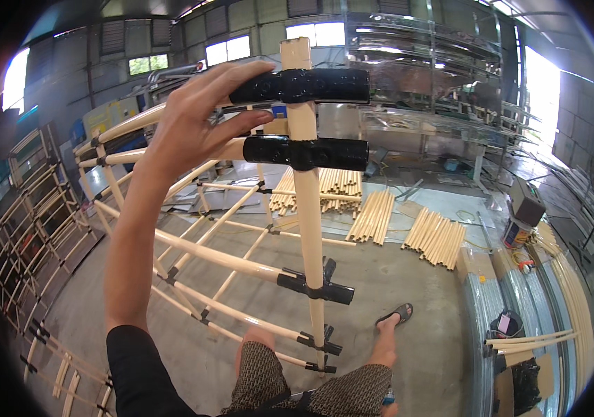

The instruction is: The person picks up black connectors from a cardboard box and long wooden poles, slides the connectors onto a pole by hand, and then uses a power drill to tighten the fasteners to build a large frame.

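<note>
My left hand (203, 115) reaches up from the lower left and is closed over the top rail at its black pipe joint (300, 86), thumb below and fingers above. This joint clasps a cream upright pipe (304, 208) near its top end. A second black joint (305, 152) sits just under it, and more black joints (316, 287) are spaced lower down. The upright belongs to a large frame of cream pipes (213, 257). At the lower edge, a sliver of skin shows beside a small blue thing (389, 397); it may be my right hand, but its fingers are hidden.
Bundles of cream pipes (436, 236) lie on the floor ahead. Long metal profiles (488, 320), an open cardboard box (543, 379) and loose pipes (533, 340) are at the right. Another pipe frame (33, 215) stands at the left. A loaded rack (429, 76) stands behind.
</note>
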Motion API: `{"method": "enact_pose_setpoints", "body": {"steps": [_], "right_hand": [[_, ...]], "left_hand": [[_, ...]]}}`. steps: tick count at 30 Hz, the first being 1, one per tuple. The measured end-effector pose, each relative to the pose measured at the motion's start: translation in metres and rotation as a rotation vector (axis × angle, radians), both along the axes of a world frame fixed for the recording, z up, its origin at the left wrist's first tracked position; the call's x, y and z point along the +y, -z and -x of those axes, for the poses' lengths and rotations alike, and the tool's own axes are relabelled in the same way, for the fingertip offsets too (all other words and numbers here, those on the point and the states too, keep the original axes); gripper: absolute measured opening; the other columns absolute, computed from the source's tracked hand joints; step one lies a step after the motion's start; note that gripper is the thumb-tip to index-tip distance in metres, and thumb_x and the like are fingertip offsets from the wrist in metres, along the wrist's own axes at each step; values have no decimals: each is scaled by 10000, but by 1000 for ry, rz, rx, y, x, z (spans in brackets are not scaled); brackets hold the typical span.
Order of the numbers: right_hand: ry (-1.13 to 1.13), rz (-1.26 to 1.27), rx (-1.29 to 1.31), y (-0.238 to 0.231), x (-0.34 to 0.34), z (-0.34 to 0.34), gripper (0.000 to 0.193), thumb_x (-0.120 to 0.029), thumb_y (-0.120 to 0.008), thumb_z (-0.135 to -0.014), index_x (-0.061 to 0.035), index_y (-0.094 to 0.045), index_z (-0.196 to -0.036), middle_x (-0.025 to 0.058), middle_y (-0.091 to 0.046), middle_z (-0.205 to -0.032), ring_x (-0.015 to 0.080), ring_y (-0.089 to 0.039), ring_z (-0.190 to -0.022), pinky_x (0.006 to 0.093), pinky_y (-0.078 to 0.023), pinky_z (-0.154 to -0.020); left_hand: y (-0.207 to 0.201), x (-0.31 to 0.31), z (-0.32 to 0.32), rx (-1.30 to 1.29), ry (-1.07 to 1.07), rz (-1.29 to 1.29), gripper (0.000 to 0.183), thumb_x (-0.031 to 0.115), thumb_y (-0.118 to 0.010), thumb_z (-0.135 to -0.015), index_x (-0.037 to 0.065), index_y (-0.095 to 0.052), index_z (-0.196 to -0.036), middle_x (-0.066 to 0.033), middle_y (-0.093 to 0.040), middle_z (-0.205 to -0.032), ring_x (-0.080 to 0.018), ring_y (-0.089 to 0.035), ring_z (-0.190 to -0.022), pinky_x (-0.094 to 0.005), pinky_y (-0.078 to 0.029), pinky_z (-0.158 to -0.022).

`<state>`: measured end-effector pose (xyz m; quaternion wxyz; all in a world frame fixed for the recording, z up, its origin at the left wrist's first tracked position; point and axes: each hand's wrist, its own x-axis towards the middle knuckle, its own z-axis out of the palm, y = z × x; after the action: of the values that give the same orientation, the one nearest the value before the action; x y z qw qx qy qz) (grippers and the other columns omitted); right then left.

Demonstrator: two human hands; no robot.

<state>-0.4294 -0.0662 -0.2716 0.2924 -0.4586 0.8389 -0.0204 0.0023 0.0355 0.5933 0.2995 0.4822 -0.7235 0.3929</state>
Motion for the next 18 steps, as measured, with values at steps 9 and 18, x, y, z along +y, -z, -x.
{"method": "enact_pose_setpoints", "body": {"steps": [9,18], "right_hand": [[195,-33,25,-2,34,-27,501,-318,-820,-716,33,-677,-1044,236,-710,-1012,407,-686,-963,465,-545,-823],[144,-114,43,-24,46,-14,515,-358,-804,-754,33,-682,-1066,219,-711,-1040,369,-698,-959,440,-558,-811]], "left_hand": [[-11,-21,-24,-201,99,128,460,187,-781,-836,78,-651,-1264,-93,-721,-1066,-230,-719,-893,-354,-618,-773],[-9,-23,-39,-173,145,123,473,231,-779,-844,109,-656,-1284,-104,-743,-1012,-238,-725,-783,-348,-601,-691]]}}
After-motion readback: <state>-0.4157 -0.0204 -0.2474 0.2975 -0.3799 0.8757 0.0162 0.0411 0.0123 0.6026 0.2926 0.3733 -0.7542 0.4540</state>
